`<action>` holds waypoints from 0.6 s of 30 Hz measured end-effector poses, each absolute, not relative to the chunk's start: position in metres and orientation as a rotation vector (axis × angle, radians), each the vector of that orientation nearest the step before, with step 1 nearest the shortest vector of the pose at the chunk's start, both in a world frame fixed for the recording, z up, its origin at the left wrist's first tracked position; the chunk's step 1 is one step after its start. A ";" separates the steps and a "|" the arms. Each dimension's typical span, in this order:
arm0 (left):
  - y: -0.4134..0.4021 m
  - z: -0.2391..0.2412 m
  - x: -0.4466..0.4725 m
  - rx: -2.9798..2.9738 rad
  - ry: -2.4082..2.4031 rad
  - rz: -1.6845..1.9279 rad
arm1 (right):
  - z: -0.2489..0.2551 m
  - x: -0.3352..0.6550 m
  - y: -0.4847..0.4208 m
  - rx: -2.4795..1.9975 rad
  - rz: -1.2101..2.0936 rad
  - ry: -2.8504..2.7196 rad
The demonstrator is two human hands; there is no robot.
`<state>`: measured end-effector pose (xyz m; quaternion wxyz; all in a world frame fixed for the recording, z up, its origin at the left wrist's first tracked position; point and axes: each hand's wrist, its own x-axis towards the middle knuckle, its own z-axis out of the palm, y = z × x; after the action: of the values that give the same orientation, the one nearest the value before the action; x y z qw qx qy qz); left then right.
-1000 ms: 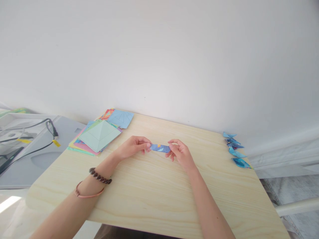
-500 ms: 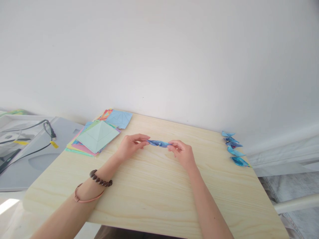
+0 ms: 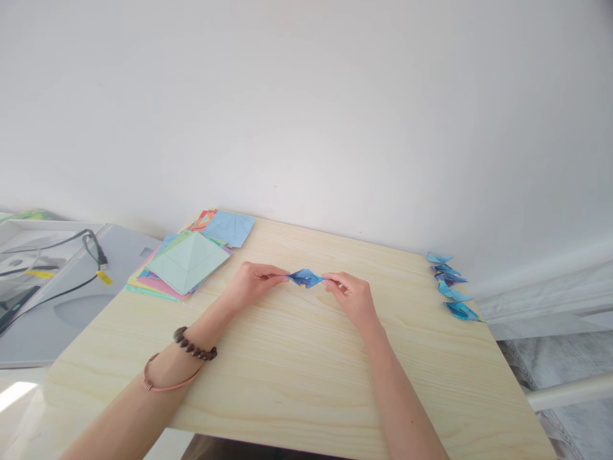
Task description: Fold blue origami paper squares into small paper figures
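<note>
A small blue folded paper boat [image 3: 306, 277] is stretched between my two hands over the middle of the table. My left hand [image 3: 256, 282] pinches its left tip between thumb and fingers. The right tip is pinched the same way by my right hand [image 3: 349, 294]. Its middle stands opened out into a diamond shape, with a bit of yellow at the lower edge. Whether the paper touches the tabletop, I cannot tell.
Stacked coloured paper sheets [image 3: 189, 263] lie at the table's left, with a creased blue sheet [image 3: 231, 228] behind them. Several blue folded paper boats [image 3: 453, 291] line the right edge. Left of the wooden table [image 3: 287, 383], a cable [image 3: 90, 246] lies on a grey surface.
The paper boat has opened from a narrow strip into a wider diamond, and its inside shows more. Both hands keep their pinch at the tips, with fingers slightly straighter.
</note>
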<state>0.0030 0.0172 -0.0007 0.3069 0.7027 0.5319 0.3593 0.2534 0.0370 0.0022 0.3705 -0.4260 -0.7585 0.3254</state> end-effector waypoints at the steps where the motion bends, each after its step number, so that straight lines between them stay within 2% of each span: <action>1: 0.017 -0.001 0.003 1.866 1.408 0.949 | 0.002 0.253 0.037 -1.086 0.839 -1.947; 18: 0.017 -0.004 0.012 2.181 1.301 0.850 | -0.011 0.240 0.039 -1.047 0.760 -2.000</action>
<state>0.0118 0.0166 -0.0042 0.2297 0.7925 0.4729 0.3091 0.2398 0.0388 -0.0114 0.3707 -0.4082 -0.7798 0.2965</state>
